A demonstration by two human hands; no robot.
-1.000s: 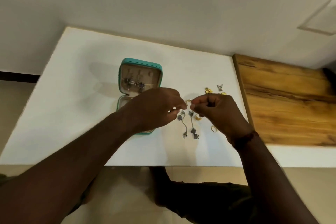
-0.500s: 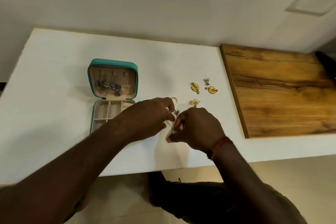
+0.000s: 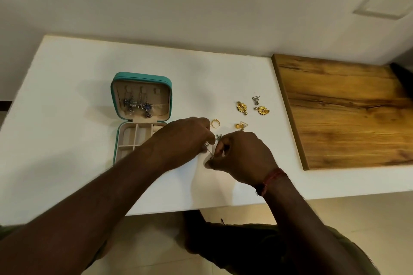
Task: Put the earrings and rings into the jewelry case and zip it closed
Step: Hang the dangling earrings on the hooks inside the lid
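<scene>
The teal jewelry case [image 3: 116, 105] lies open on the white table, with two dark dangling earrings [image 3: 138, 105] hanging in its lid. My left hand [image 3: 185, 138] and my right hand [image 3: 241, 156] meet just right of the case and both pinch a long silver chain earring [image 3: 210, 152] between their fingertips. A second silver earring [image 3: 218, 136] peeks out between the hands. A gold ring [image 3: 215, 123] lies just beyond my left hand. Further right lie a gold triangle earring [image 3: 241, 125], two gold flower earrings [image 3: 241, 106] and a silver triangle earring [image 3: 256, 99].
A wooden board [image 3: 344, 114] covers the right part of the table [image 3: 67, 96]. A wall runs along the table's far edge. The table's near edge is close below my forearms.
A second ago my hands held a gold ring above the silver earrings. They have since dropped to the table and pinch a silver chain earring; the ring lies on the table. The camera has shifted.
</scene>
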